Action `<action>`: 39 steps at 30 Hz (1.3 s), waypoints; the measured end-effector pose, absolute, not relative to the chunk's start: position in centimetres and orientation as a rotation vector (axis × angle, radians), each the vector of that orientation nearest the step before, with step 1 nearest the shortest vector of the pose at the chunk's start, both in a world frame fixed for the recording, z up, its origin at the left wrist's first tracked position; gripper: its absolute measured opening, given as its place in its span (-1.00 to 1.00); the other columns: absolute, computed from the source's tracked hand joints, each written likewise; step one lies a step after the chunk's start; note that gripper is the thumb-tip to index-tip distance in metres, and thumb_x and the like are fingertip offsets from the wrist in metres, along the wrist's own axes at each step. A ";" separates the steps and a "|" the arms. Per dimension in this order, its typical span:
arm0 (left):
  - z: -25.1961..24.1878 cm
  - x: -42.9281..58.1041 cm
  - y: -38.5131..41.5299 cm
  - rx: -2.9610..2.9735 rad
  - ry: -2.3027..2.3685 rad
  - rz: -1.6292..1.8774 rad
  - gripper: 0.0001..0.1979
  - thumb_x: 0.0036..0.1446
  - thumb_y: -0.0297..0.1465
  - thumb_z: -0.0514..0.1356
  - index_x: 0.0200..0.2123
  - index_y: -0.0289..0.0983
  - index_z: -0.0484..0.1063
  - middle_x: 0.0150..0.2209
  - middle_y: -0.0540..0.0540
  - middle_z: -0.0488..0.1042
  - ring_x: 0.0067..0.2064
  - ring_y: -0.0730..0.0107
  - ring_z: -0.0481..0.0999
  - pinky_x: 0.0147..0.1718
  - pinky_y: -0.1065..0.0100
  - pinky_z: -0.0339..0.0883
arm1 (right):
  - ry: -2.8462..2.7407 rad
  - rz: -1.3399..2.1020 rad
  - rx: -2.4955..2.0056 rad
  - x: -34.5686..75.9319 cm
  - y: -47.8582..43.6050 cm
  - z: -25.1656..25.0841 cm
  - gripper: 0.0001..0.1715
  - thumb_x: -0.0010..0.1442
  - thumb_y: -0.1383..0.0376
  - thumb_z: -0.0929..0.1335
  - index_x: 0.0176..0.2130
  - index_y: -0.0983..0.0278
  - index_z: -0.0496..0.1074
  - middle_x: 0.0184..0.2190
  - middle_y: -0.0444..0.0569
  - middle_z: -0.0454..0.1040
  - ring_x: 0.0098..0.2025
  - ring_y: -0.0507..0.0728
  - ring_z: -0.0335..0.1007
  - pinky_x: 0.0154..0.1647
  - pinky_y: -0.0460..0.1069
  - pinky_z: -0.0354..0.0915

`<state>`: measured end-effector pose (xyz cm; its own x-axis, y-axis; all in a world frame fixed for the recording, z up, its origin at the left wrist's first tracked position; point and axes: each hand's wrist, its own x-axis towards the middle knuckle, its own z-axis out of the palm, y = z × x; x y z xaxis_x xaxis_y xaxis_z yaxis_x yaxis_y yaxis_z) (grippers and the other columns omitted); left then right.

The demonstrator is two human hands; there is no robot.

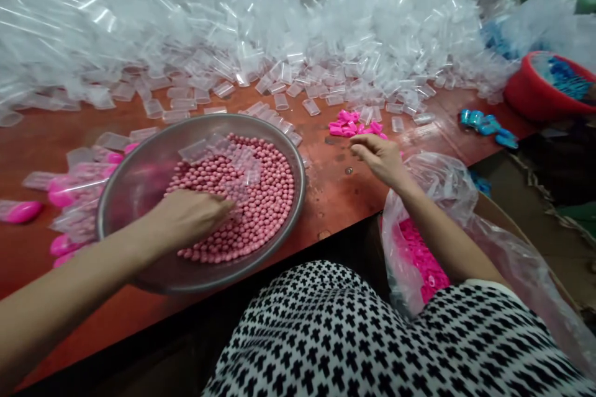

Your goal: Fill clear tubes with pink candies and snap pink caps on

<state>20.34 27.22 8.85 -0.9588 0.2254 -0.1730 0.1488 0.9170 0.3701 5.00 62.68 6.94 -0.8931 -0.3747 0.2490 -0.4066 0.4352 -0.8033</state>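
Observation:
A wide metal bowl (298, 198) holds many small round pink beads (267, 223), with several clear plastic tubes (251, 172) lying on top. My left hand (198, 217) reaches into it, fingers closed and pointing down at the beads beside the tubes. Whatever those fingers grip is hidden. Just in front of the bright pink plastic caps (344, 124), my right hand (379, 158) hovers over the table with thumb and fingers pinched together. I cannot make out anything between them.
Clear tubes (279, 31) are heaped along the back of the reddish table (335, 198). Bead-filled tubes with pink caps (69, 192) lie left of the bowl. Blue pieces (487, 124) and a red basin (531, 90) are at right. A plastic bag (437, 180) holds pink caps below.

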 end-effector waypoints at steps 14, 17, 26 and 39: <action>7.8 17.7 32.1 -0.049 2.544 1.639 -0.68 0.03 -0.09 0.32 -0.30 -0.22 0.49 -0.30 -0.09 0.60 -0.24 0.19 0.59 -0.18 0.24 0.48 | -3.187 0.051 0.462 -1.7 69.0 3.8 -0.58 0.25 0.08 0.35 -0.16 0.35 0.62 -0.11 0.23 0.56 -0.08 0.26 0.45 -0.09 0.05 0.28; 8.1 18.8 31.9 -0.246 2.195 2.080 -0.64 -0.06 -0.15 0.44 -0.24 -0.20 0.51 -0.22 -0.09 0.61 -0.19 0.24 0.61 -0.14 0.24 0.53 | -3.183 0.022 0.471 -1.7 68.5 3.8 -0.62 0.21 0.12 0.38 -0.16 0.35 0.62 -0.12 0.22 0.57 -0.09 0.27 0.45 -0.14 0.04 0.29; 8.4 19.9 32.3 -0.141 2.098 2.254 -0.62 -0.06 -0.28 0.45 -0.16 -0.30 0.55 -0.19 -0.14 0.61 -0.21 0.35 0.60 -0.17 0.28 0.54 | -3.210 -0.142 0.494 -0.8 67.8 4.8 -0.81 0.16 0.18 0.43 -0.31 0.27 0.49 -0.29 0.26 0.58 -0.27 0.29 0.48 -0.35 0.06 0.13; 9.1 21.6 31.7 -0.063 2.002 2.370 -0.67 0.00 -0.32 0.41 -0.14 -0.31 0.57 -0.15 -0.15 0.60 -0.18 0.36 0.60 -0.17 0.29 0.53 | -2.491 2.025 1.208 8.3 55.1 12.3 -0.62 -0.03 0.12 0.57 -0.19 0.16 0.58 -0.27 -0.09 0.58 -0.24 0.11 0.50 -0.10 0.05 0.44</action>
